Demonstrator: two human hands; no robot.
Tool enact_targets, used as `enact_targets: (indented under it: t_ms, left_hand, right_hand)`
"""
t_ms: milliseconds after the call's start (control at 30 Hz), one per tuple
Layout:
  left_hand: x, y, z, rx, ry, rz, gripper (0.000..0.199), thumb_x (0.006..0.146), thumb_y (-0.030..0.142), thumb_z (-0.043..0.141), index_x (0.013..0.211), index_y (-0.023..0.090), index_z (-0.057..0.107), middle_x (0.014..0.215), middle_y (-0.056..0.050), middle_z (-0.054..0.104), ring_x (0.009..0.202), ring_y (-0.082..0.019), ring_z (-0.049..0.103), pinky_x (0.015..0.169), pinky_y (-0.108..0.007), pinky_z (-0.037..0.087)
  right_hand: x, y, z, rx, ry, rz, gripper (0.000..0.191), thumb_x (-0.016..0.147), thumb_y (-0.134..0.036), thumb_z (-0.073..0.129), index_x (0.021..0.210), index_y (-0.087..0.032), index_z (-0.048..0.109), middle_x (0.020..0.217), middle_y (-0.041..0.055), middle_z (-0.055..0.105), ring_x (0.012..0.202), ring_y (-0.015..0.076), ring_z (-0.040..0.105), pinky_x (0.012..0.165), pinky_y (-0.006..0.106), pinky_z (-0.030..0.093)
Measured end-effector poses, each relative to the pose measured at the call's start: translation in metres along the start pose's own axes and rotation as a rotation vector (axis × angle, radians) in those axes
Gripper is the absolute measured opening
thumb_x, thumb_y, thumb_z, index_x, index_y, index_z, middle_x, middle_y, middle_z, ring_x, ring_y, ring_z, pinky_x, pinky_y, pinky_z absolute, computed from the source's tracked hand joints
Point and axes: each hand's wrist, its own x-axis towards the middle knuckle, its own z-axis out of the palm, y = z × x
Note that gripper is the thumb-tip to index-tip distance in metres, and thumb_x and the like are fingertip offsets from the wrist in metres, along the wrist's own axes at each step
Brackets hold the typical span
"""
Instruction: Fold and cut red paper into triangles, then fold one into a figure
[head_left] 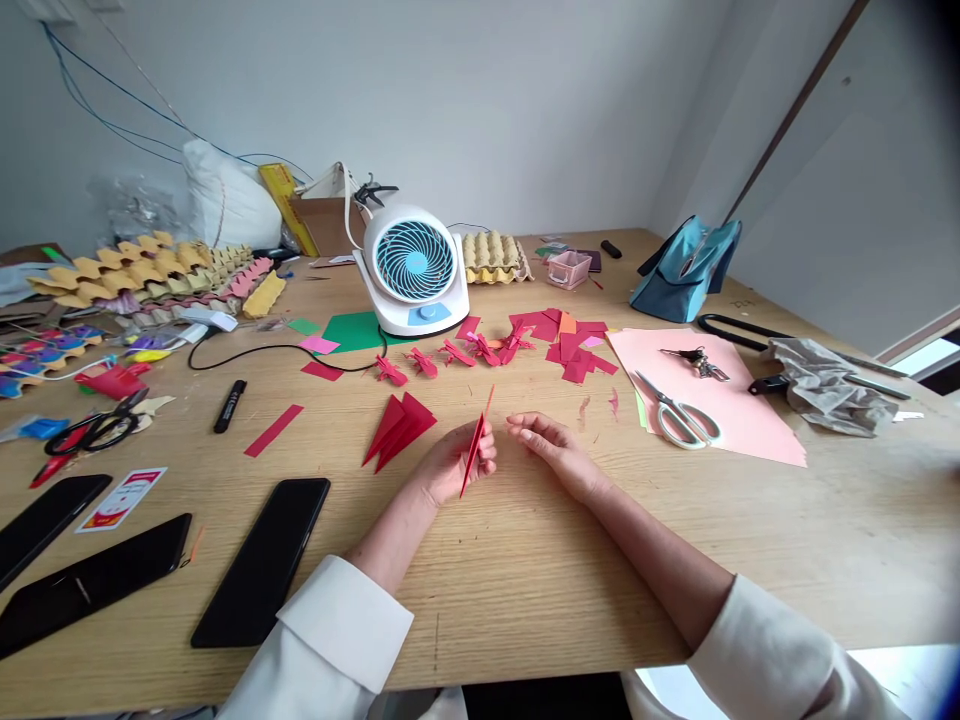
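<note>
My left hand (454, 462) is closed around a folded piece of red paper (472, 455), seen nearly edge-on. A thin orange strip (490, 401) sticks up from the same grip. To its right, my right hand (556, 448) hovers with fingers apart and nothing visible in them. Folded red paper triangles (401, 428) lie just left of my left hand. Beyond the hands, several small folded red paper figures (459, 352) stand in a row before a white fan heater (415, 270).
Red paper scraps (574, 345) are spread behind my right hand. White-handled scissors (679, 412) rest on pink sheets (742, 415) at the right. Phones (262, 560) lie at the left front, with a black marker (229, 406) beyond. Egg trays (150, 270) are piled at the back left.
</note>
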Motion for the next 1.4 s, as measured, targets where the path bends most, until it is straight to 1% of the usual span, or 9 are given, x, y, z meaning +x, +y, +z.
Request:
enact_targets:
  t_ms: [100, 200, 300, 500, 700, 800, 1067, 1233, 1400]
  left_hand:
    - [0.000, -0.014, 0.012, 0.068, -0.088, -0.176, 0.029, 0.071, 0.038, 0.078, 0.071, 0.016, 0.060, 0.058, 0.004, 0.047, 0.052, -0.007, 0.046, 0.054, -0.022, 0.045]
    - [0.001, -0.024, 0.021, 0.229, -0.066, -0.223, 0.032, 0.072, 0.046, 0.075, 0.070, 0.016, 0.064, 0.057, -0.001, 0.053, 0.054, -0.011, 0.051, 0.056, -0.028, 0.047]
    - [-0.001, -0.024, 0.023, 0.403, 0.050, -0.085, 0.036, 0.069, 0.049, 0.076, 0.081, 0.015, 0.073, 0.072, -0.009, 0.069, 0.066, -0.021, 0.062, 0.061, -0.034, 0.049]
    - [0.000, -0.016, 0.011, 0.521, 0.185, 0.228, 0.048, 0.078, 0.055, 0.065, 0.100, 0.014, 0.073, 0.089, -0.009, 0.074, 0.080, -0.022, 0.065, 0.074, -0.031, 0.048]
    - [0.000, -0.021, 0.012, 1.034, 0.296, 0.535, 0.034, 0.081, 0.048, 0.063, 0.074, 0.016, 0.071, 0.061, 0.002, 0.057, 0.061, -0.013, 0.050, 0.059, -0.023, 0.037]
    - [0.000, -0.023, 0.012, 1.158, 0.333, 0.584, 0.029, 0.080, 0.042, 0.064, 0.069, 0.016, 0.068, 0.056, 0.004, 0.049, 0.055, -0.011, 0.041, 0.055, -0.023, 0.031]
    - [0.004, -0.024, 0.012, 0.783, 0.341, 0.515, 0.029, 0.076, 0.044, 0.068, 0.071, 0.016, 0.068, 0.062, 0.003, 0.058, 0.060, -0.011, 0.048, 0.060, -0.022, 0.039]
    - [0.006, -0.027, 0.010, 0.670, 0.330, 0.461, 0.030, 0.071, 0.044, 0.074, 0.074, 0.014, 0.071, 0.067, 0.001, 0.064, 0.063, -0.011, 0.050, 0.062, -0.022, 0.041]
    - [0.007, -0.027, 0.009, 0.691, 0.318, 0.450, 0.031, 0.069, 0.044, 0.076, 0.073, 0.014, 0.073, 0.067, 0.000, 0.066, 0.062, -0.011, 0.053, 0.061, -0.022, 0.042]
  right_hand:
    - [-0.003, -0.001, 0.004, 0.078, -0.073, -0.009, 0.040, 0.078, -0.049, 0.070, 0.106, -0.022, 0.065, 0.101, 0.0039, 0.065, 0.098, 0.0181, 0.059, 0.088, 0.031, 0.045]
    - [-0.007, 0.001, 0.007, 0.187, -0.144, 0.088, 0.032, 0.076, -0.048, 0.072, 0.089, -0.021, 0.062, 0.075, -0.0005, 0.063, 0.071, 0.0150, 0.060, 0.070, 0.029, 0.050]
    - [-0.007, 0.002, 0.008, 0.278, -0.153, 0.158, 0.034, 0.076, -0.051, 0.071, 0.080, -0.021, 0.055, 0.057, -0.0054, 0.054, 0.047, 0.0114, 0.050, 0.050, 0.026, 0.044]
    - [0.004, 0.001, 0.000, 0.222, 0.116, 0.018, 0.038, 0.068, -0.051, 0.077, 0.072, -0.020, 0.054, 0.066, -0.0031, 0.057, 0.059, 0.0108, 0.051, 0.060, 0.025, 0.044]
    - [0.007, 0.009, -0.003, 0.052, 0.174, -0.013, 0.042, 0.070, -0.057, 0.073, 0.075, -0.021, 0.052, 0.064, -0.0029, 0.052, 0.056, 0.0108, 0.044, 0.053, 0.025, 0.037]
    - [0.006, 0.013, -0.002, 0.014, 0.172, -0.019, 0.041, 0.072, -0.057, 0.072, 0.078, -0.021, 0.052, 0.066, -0.0025, 0.052, 0.056, 0.0109, 0.044, 0.052, 0.025, 0.037]
    - [0.003, 0.012, 0.004, 0.105, 0.008, 0.004, 0.040, 0.069, -0.050, 0.077, 0.087, -0.020, 0.058, 0.078, 0.0002, 0.063, 0.070, 0.0138, 0.057, 0.068, 0.028, 0.046]
    - [0.003, 0.012, 0.004, 0.064, 0.056, 0.019, 0.037, 0.066, -0.048, 0.079, 0.072, -0.019, 0.058, 0.067, -0.0033, 0.059, 0.060, 0.0109, 0.049, 0.059, 0.025, 0.039]
    - [0.004, 0.012, 0.004, 0.075, 0.075, 0.013, 0.036, 0.066, -0.048, 0.079, 0.072, -0.019, 0.058, 0.065, -0.0040, 0.056, 0.058, 0.0108, 0.046, 0.057, 0.025, 0.037]
